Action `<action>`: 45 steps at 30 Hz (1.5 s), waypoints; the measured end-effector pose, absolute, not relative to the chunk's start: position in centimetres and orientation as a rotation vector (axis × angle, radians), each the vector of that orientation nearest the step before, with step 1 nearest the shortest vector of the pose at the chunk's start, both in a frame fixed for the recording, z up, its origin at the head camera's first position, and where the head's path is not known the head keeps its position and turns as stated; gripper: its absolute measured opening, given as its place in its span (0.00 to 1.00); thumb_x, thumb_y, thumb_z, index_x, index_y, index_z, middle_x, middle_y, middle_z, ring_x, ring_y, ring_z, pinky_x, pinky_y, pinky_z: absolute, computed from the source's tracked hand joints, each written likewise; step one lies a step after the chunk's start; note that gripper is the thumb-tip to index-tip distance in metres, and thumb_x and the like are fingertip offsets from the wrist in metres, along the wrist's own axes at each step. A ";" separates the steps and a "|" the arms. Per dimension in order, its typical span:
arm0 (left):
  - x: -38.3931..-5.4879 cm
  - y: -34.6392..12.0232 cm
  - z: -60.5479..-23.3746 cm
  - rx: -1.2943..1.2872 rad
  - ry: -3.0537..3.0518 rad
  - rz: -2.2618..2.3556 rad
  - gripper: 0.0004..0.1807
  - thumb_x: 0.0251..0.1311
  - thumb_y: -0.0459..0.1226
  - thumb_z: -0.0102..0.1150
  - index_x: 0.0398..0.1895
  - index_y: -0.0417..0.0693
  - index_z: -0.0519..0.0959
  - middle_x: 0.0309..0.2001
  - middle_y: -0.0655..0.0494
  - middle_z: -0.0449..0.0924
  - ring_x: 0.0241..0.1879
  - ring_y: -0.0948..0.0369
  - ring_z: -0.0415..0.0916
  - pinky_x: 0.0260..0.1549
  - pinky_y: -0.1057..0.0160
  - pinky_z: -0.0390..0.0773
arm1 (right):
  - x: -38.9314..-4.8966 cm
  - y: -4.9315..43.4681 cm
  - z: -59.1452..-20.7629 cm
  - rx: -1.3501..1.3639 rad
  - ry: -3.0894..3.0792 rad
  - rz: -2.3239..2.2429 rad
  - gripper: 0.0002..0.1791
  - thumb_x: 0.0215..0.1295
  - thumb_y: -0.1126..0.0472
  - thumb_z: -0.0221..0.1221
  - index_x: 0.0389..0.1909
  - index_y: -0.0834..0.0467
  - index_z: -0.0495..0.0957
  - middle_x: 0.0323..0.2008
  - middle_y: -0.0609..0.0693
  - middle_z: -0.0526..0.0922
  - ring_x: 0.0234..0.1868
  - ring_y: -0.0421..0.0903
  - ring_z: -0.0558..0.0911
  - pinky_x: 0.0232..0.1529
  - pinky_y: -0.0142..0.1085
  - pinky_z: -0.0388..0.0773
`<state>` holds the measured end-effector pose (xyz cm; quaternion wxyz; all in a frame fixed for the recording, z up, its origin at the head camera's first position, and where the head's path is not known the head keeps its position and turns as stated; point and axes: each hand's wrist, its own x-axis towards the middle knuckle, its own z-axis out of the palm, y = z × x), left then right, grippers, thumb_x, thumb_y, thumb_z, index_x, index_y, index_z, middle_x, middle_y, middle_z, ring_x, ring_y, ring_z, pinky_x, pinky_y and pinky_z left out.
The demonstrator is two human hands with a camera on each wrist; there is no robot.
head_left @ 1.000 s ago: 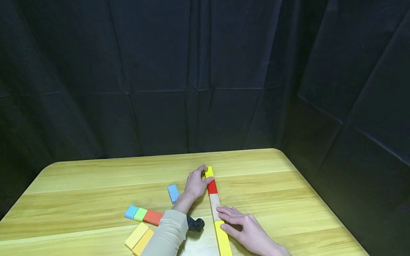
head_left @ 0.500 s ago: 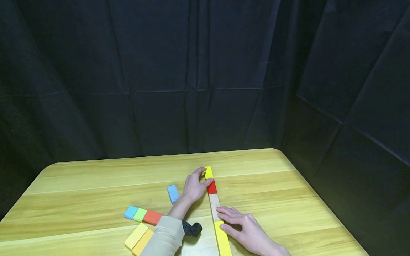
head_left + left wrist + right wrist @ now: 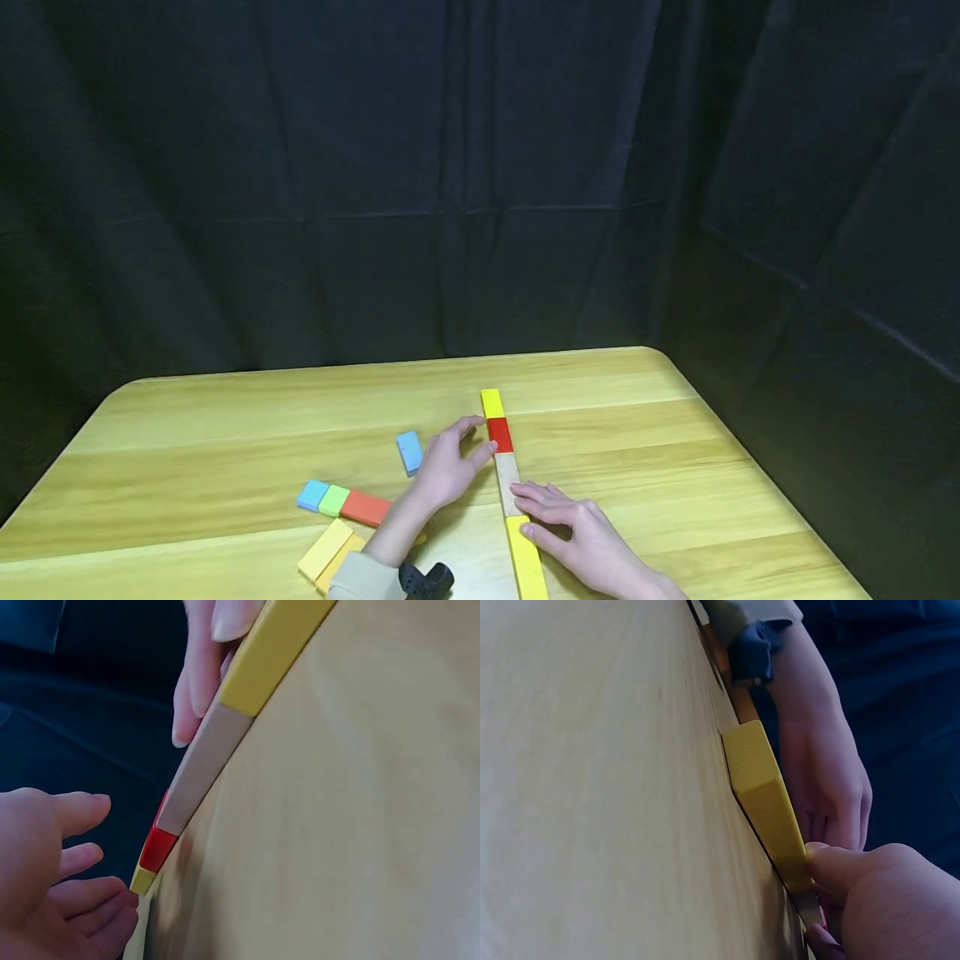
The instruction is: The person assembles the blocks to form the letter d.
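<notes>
Flat blocks lie end to end in a straight row: a near yellow block, a plain wooden block, a red block and a far yellow block. My left hand hovers beside the row's left side, its spread thumb and fingertips right at the red block and holding nothing. My right hand rests against the row's right side with fingers extended. Its thumb touches the near yellow block, while its fingertips lie along the plain wooden block.
Left of the row are a loose blue block and a short line of a light blue block, a green block and an orange-red block. Pale orange blocks lie nearer. Dark curtains stand behind the wooden table.
My left hand has let go of the far end of the row and drawn back toward me, uncovering the far yellow and red blocks. The right hand stays put.
</notes>
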<state>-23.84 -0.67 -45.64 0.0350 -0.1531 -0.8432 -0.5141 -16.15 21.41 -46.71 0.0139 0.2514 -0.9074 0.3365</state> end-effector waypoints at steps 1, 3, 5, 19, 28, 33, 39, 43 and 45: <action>-23.5 -0.8 -45.6 -0.482 -2.595 -1.575 0.25 0.68 0.41 0.60 0.64 0.39 0.74 0.62 0.38 0.77 0.64 0.44 0.73 0.63 0.43 0.71 | -16.1 21.4 -46.7 0.789 -2.817 1.042 0.24 0.71 0.43 0.57 0.63 0.49 0.79 0.65 0.38 0.76 0.69 0.53 0.72 0.65 0.58 0.68; -22.9 -1.1 -45.5 -0.494 -2.603 -1.561 0.25 0.69 0.41 0.59 0.65 0.40 0.74 0.63 0.39 0.76 0.65 0.44 0.72 0.64 0.43 0.70 | -16.1 21.5 -46.8 0.800 -2.804 1.025 0.24 0.71 0.43 0.57 0.62 0.49 0.79 0.65 0.38 0.77 0.68 0.53 0.73 0.64 0.57 0.69; -22.4 -1.5 -45.5 -0.499 -2.610 -1.545 0.25 0.69 0.41 0.59 0.65 0.40 0.74 0.64 0.39 0.75 0.66 0.45 0.70 0.65 0.43 0.69 | -16.1 21.5 -46.8 0.812 -2.793 1.020 0.24 0.71 0.44 0.57 0.62 0.49 0.79 0.65 0.39 0.77 0.68 0.53 0.73 0.64 0.57 0.70; -18.8 -5.7 -45.2 -0.519 -2.598 -1.514 0.22 0.68 0.39 0.60 0.63 0.41 0.75 0.67 0.43 0.73 0.68 0.44 0.68 0.66 0.41 0.66 | -15.9 21.4 -46.6 0.793 -2.803 1.033 0.24 0.71 0.44 0.57 0.63 0.50 0.78 0.65 0.40 0.77 0.68 0.54 0.73 0.64 0.59 0.68; -16.8 -8.6 -45.3 -0.506 -2.614 -1.519 0.22 0.67 0.39 0.61 0.63 0.44 0.76 0.65 0.46 0.76 0.59 0.46 0.76 0.61 0.41 0.72 | -15.9 21.4 -46.7 0.779 -2.831 1.057 0.25 0.71 0.42 0.56 0.63 0.49 0.78 0.65 0.38 0.76 0.69 0.53 0.72 0.66 0.57 0.67; -15.7 -9.3 -45.2 -0.510 -2.636 -1.555 0.23 0.66 0.41 0.63 0.63 0.46 0.76 0.64 0.48 0.77 0.66 0.44 0.70 0.63 0.40 0.69 | -16.0 21.4 -46.7 0.781 -2.829 1.048 0.25 0.71 0.42 0.57 0.63 0.50 0.78 0.65 0.38 0.76 0.69 0.52 0.72 0.66 0.57 0.67; -14.4 -10.0 -45.2 -0.514 -2.650 -1.499 0.23 0.60 0.37 0.68 0.59 0.48 0.79 0.59 0.53 0.81 0.60 0.50 0.77 0.58 0.49 0.76 | -16.0 21.4 -46.8 0.806 -2.810 1.050 0.25 0.72 0.43 0.56 0.63 0.50 0.78 0.65 0.38 0.76 0.69 0.53 0.72 0.66 0.57 0.67; -13.7 -10.4 -45.4 -0.550 -2.628 -1.469 0.23 0.57 0.33 0.70 0.57 0.45 0.80 0.55 0.52 0.83 0.52 0.54 0.81 0.51 0.58 0.81 | -16.0 21.3 -46.8 0.809 -2.793 1.030 0.24 0.72 0.44 0.56 0.63 0.50 0.78 0.65 0.39 0.76 0.69 0.53 0.73 0.66 0.57 0.68; -13.6 -10.5 -45.5 -0.576 -2.617 -1.454 0.23 0.56 0.32 0.71 0.56 0.44 0.80 0.54 0.52 0.84 0.50 0.54 0.82 0.50 0.60 0.81 | -16.0 21.4 -46.8 0.803 -2.791 1.026 0.24 0.72 0.44 0.56 0.64 0.49 0.78 0.65 0.39 0.76 0.69 0.53 0.73 0.66 0.57 0.68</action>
